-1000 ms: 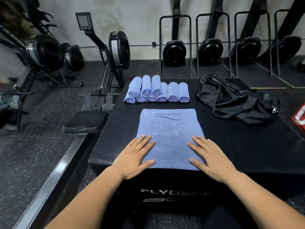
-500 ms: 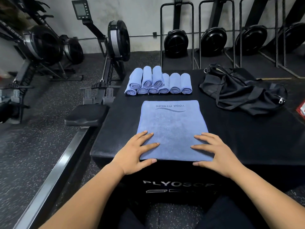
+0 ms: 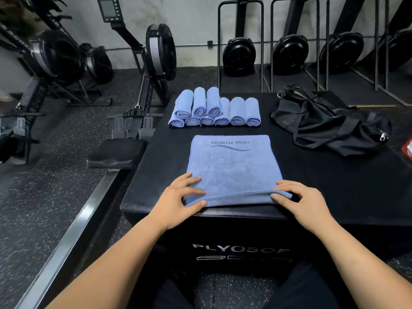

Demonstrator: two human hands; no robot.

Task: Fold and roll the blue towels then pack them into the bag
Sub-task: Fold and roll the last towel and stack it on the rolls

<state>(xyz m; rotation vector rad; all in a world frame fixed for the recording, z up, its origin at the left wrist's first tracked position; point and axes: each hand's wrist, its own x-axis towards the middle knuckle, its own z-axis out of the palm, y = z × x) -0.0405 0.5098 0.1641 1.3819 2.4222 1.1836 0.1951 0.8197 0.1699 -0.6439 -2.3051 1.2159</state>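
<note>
A folded blue towel [image 3: 234, 166] printed "YOGA FITNESS" lies flat on the black plyo box [image 3: 334, 188]. My left hand [image 3: 180, 201] pinches its near left corner, fingers on top and thumb under the edge. My right hand [image 3: 301, 201] pinches the near right corner the same way. The near edge is lifted slightly into a low roll between my hands. Several rolled blue towels [image 3: 214, 110] are stacked in two layers at the back of the box. A limp black bag [image 3: 330, 123] lies at the back right, its zipper pull toward the right.
A rowing machine [image 3: 142, 90] with its seat [image 3: 116, 152] and rail stands close to the left of the box. More rowers stand upright along the back wall [image 3: 289, 52]. A red and white object [image 3: 407, 148] shows at the right edge. Speckled rubber floor surrounds the box.
My hands went from lying flat on the towel to curling at its near corners. They now grip the near edge, which has lifted off the box.
</note>
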